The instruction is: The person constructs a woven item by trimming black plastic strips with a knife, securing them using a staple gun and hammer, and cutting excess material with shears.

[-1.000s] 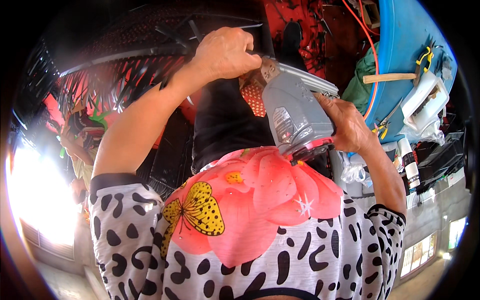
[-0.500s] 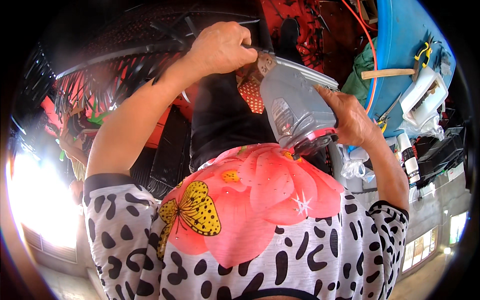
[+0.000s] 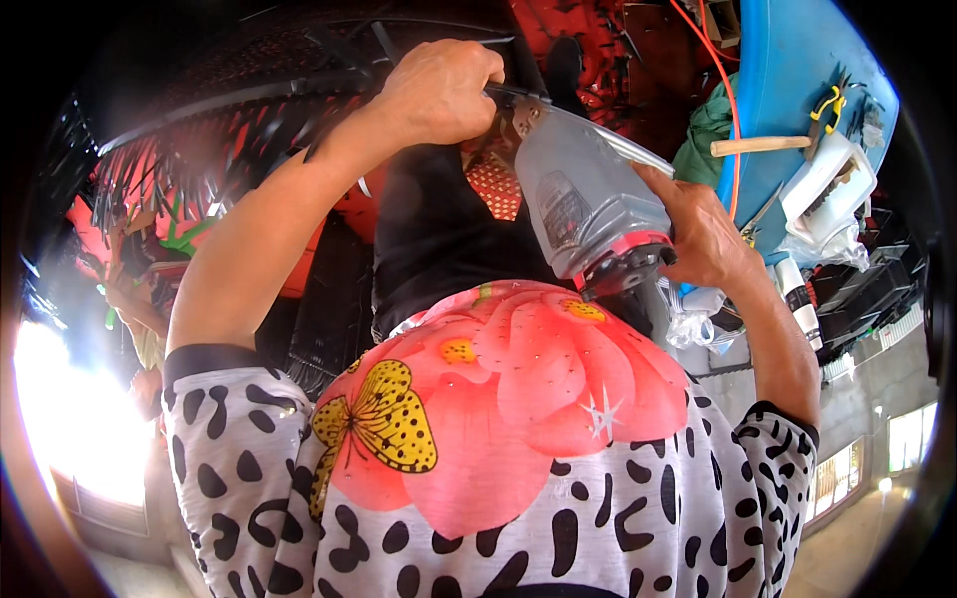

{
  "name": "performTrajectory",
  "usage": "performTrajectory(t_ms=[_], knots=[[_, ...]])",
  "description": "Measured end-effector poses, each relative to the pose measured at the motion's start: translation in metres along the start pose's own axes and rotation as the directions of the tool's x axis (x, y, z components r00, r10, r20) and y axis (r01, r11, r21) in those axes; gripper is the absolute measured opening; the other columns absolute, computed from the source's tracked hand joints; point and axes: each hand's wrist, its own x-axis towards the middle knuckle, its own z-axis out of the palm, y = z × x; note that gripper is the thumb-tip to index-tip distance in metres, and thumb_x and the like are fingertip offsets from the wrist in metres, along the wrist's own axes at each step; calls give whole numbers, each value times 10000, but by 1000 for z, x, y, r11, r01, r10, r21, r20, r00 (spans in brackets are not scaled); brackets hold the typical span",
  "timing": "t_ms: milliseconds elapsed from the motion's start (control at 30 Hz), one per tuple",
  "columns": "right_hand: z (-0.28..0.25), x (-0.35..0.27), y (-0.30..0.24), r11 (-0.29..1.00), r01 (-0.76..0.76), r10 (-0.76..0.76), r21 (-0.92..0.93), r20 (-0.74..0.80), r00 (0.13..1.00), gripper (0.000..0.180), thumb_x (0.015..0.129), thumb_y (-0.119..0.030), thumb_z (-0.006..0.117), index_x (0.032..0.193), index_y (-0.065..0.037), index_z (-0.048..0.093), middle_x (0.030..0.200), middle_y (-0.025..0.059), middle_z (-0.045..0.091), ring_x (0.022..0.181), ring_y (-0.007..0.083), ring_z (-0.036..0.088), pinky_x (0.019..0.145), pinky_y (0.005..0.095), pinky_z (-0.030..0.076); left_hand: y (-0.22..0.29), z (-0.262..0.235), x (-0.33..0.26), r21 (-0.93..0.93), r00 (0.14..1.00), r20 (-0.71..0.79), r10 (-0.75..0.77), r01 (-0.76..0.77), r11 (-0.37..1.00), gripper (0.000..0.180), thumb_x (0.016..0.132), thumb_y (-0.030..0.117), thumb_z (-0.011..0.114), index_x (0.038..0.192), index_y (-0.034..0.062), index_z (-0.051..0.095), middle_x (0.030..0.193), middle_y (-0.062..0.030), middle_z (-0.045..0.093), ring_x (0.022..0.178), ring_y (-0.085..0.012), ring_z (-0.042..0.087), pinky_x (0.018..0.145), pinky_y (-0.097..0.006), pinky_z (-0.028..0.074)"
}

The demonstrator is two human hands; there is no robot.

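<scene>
My right hand [image 3: 698, 224] is closed round a grey power tool [image 3: 588, 209] that looks like a staple gun. It has a red band, a black end cap towards my shirt, and a silver rail along its far side. Its narrow tip lies close to my left hand [image 3: 444, 90], which is closed with curled fingers; what they pinch is hidden. Beside that hand runs a dark frame [image 3: 239, 105], with many black strips [image 3: 164, 169] hanging from it to the left. My legs in black trousers [image 3: 429, 229] are under the tool.
An orange hose [image 3: 736, 120] runs past a blue table [image 3: 773, 60] at the right. On the table are a wooden-handled hammer [image 3: 763, 147], yellow-handled pliers [image 3: 827, 103] and a white tray [image 3: 812, 189]. Green cloth [image 3: 703, 140] hangs beside it. Red material [image 3: 543, 25] lies ahead.
The tool's capped end has tipped slightly, showing more of its black cap. My left fingers have drawn in a little. The whole view has shifted slightly.
</scene>
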Motion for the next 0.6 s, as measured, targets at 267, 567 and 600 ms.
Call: performTrajectory(t_ms=[267, 567, 600], knots=[[-16, 1, -10, 985, -172, 170, 23, 57, 984, 652, 606, -73, 702, 1216, -21, 478, 901, 233, 620, 848, 408, 583, 719, 431, 476, 8, 0, 8, -48, 998, 45, -47, 49, 998, 261, 635, 85, 578, 875, -1, 633, 837, -175, 613, 850, -369, 575, 763, -438, 451], [-10, -6, 8, 989, -140, 138, 57, 45, 989, 687, 607, -70, 673, 1253, -14, 445, 904, 248, 612, 853, 411, 578, 721, 424, 479, 12, 5, 21, -45, 998, 50, -25, 28, 999, 273, 620, 61, 557, 871, 1, 646, 844, -203, 624, 837, -376, 582, 757, -445, 452], [-10, -12, 14, 989, -145, 145, 15, -17, 989, 689, 603, -67, 667, 1252, -14, 444, 898, 249, 613, 856, 414, 577, 728, 415, 482, 14, 14, 31, -59, 1000, 21, -17, 18, 998, 273, 619, 66, 559, 870, 5, 647, 843, -202, 624, 837, -374, 583, 757, -443, 453]])
